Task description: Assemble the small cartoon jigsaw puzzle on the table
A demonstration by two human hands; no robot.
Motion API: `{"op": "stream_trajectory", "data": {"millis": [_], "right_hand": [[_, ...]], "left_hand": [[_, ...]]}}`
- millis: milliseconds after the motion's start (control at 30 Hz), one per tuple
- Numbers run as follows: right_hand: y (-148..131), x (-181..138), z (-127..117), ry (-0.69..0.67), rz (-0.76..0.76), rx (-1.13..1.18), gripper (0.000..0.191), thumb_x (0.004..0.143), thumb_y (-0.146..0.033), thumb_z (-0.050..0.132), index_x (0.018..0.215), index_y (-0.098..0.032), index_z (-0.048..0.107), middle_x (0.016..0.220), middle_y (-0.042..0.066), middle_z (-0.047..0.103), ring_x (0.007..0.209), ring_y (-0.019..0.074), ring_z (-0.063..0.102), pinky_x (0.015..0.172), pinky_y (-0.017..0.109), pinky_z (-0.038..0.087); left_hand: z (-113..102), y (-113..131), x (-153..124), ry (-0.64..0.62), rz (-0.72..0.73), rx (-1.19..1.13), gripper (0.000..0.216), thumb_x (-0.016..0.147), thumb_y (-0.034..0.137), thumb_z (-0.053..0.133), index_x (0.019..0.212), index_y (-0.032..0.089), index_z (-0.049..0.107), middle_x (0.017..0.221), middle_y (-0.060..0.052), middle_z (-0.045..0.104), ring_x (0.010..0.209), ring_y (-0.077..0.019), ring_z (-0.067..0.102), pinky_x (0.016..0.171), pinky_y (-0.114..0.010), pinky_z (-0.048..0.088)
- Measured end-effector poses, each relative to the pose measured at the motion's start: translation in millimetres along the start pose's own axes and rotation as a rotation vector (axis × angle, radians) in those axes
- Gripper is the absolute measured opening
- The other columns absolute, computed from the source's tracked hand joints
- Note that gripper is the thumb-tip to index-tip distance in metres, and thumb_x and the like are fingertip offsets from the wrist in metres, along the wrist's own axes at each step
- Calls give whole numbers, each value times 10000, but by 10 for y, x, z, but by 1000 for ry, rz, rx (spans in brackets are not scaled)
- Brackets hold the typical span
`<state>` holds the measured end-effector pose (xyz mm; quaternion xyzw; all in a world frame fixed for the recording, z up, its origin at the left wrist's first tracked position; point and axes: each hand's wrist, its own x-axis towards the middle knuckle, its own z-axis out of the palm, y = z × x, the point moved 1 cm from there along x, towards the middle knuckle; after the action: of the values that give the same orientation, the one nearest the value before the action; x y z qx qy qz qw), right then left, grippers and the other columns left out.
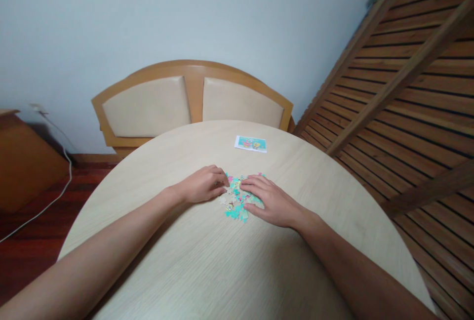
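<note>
A loose heap of small jigsaw puzzle pieces (236, 211), mostly turquoise with some pink, yellow and white, lies on the round table. At the heap's left edge is my left hand (205, 184), its fingers bent toward the pieces; whether a piece is between the fingertips I cannot make out. My right hand (268, 199) rests over the right side of the heap with fingers stretched out and apart, hiding some pieces. Beyond both hands lies a small picture card (251, 143), turquoise with a pink and a yellow cartoon figure.
The pale round table (177, 265) fills the foreground. Behind it stands a wooden headboard (193, 88) with cream panels against the wall. A slatted wooden frame (392, 93) leans at the right. On the left are a brown cabinet (29, 167) and a white cable (55, 199).
</note>
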<state>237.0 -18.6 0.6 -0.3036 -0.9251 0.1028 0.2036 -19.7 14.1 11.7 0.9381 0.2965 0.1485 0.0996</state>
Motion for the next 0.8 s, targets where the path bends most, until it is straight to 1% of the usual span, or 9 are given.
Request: {"op": "stream_trajectory", "data": {"millis": [233,333,400,467,533,567,667,733,800], "right_hand": [[23,-8,14,-48,13,-9,440,941,-427,601,1345,-253,603,1378,93,615,1353,293,468,1190,556,289],[19,-4,-21,-23,-5,-1,340,974,-321,542,1294,-250,632,1340,84,642,1329,273,492,1175,533,321],[10,-4,-64,12,-34,12,266,962,-235,526,1178,-247,681,1285,74,666,1298,257,512,1145,495,369],[-2,-8,-113,42,-68,28,176,912,-208,582,1027,-246,710,1212,69,680,1253,255,534,1100,464,416],[-15,-14,-153,45,-90,45,79,849,-237,669,917,-245,709,1149,67,679,1208,261,553,1070,453,438],[-22,-17,-165,36,-95,54,73,820,-262,709,890,-245,705,1130,65,676,1187,262,563,1073,458,433],[-36,-21,-171,-12,-95,69,156,759,-328,783,870,-250,706,1119,55,670,1149,262,585,1129,498,367],[-40,-21,-158,-33,-93,72,168,747,-340,798,862,-253,712,1120,50,671,1148,260,590,1156,515,327],[-41,-21,-144,-36,-94,73,136,755,-321,793,843,-251,717,1106,46,679,1151,255,591,1156,512,322]], "left_hand": [[12,1,13,8,14,-15,129,939,209,581,1011,176,683,993,-78,698,972,-217,618,899,-342,455],[16,3,13,9,8,-7,128,950,220,574,1002,176,684,982,-75,703,958,-214,620,894,-338,451],[13,1,10,10,0,-4,138,964,239,565,994,176,684,972,-75,704,943,-211,621,884,-332,450],[7,-5,5,13,-3,-5,152,976,251,552,987,176,684,964,-73,704,930,-205,621,876,-325,449],[1,-15,-1,18,2,-1,171,988,252,530,981,177,684,958,-71,704,923,-201,621,874,-320,447],[-2,-21,-3,21,5,3,182,994,251,518,980,178,685,957,-70,704,924,-199,621,876,-319,446],[-11,-33,-7,25,11,12,204,1005,249,494,982,179,684,954,-68,704,923,-194,620,882,-316,441],[-19,-33,-7,29,11,17,208,1006,246,488,975,178,682,953,-68,704,913,-191,619,881,-314,440],[-26,-27,-6,33,9,24,215,1005,246,484,962,174,681,948,-68,705,898,-190,617,872,-315,443]]}}
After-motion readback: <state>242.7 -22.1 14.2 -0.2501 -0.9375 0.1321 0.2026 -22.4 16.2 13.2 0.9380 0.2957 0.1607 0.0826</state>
